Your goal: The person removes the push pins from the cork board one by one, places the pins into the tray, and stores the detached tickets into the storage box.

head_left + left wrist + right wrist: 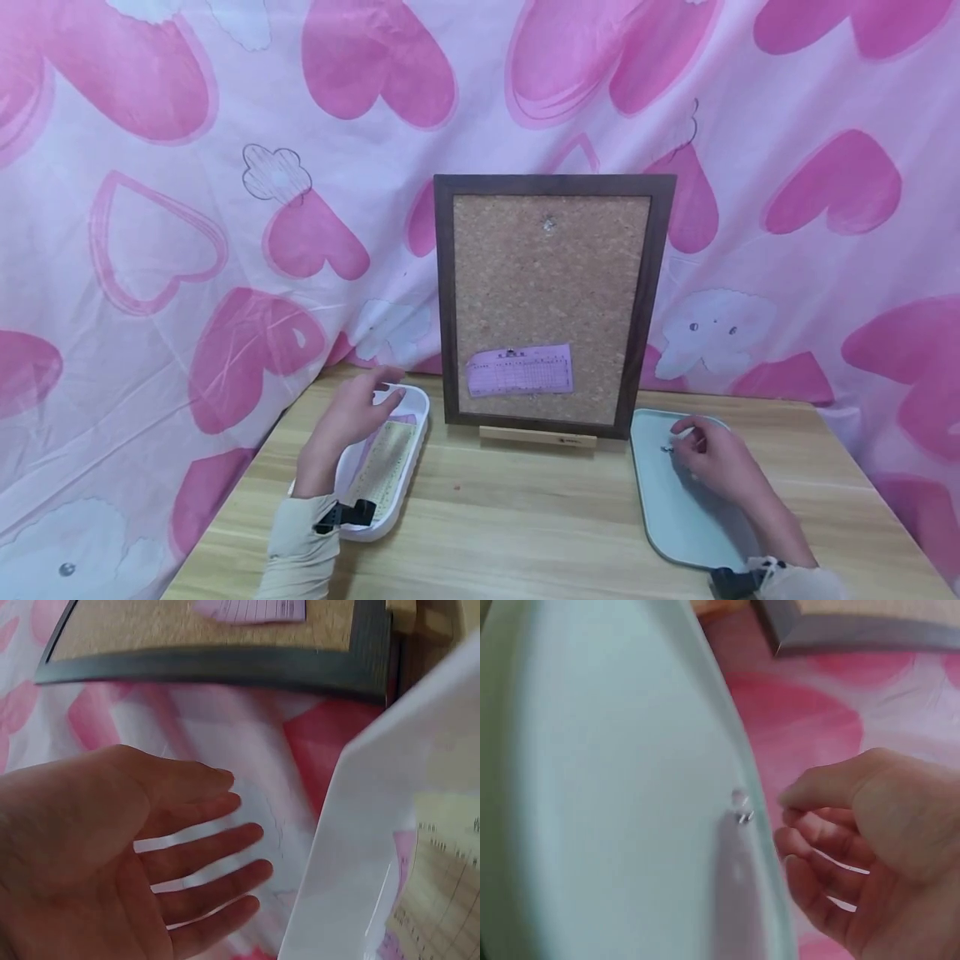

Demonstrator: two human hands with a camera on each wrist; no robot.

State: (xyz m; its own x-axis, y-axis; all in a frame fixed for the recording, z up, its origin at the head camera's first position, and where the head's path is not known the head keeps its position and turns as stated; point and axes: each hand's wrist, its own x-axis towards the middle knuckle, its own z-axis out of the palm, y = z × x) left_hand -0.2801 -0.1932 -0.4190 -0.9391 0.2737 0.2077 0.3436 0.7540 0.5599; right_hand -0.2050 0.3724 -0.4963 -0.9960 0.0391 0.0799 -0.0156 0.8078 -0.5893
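My left hand (356, 410) hovers over the far end of a white tray (422, 425), fingers spread and holding nothing. Inside that tray lie a yellowish printed slip (384, 467) and a purple slip (407, 419) partly beneath it. Over the pale green tray (663, 517) hangs my right hand (716, 460), its fingers loosely bent with nothing visible between them. Small clear push pins (740, 806) lie in the green tray close to the fingertips. A purple printed slip (520, 371) is pinned, slightly tilted, low on a framed cork board (547, 292).
The cork board stands upright between the trays on a wooden base (537, 437). More clear pins (549, 222) stick in its top. The wooden table (517, 517) backs onto a pink heart-patterned cloth (247, 358).
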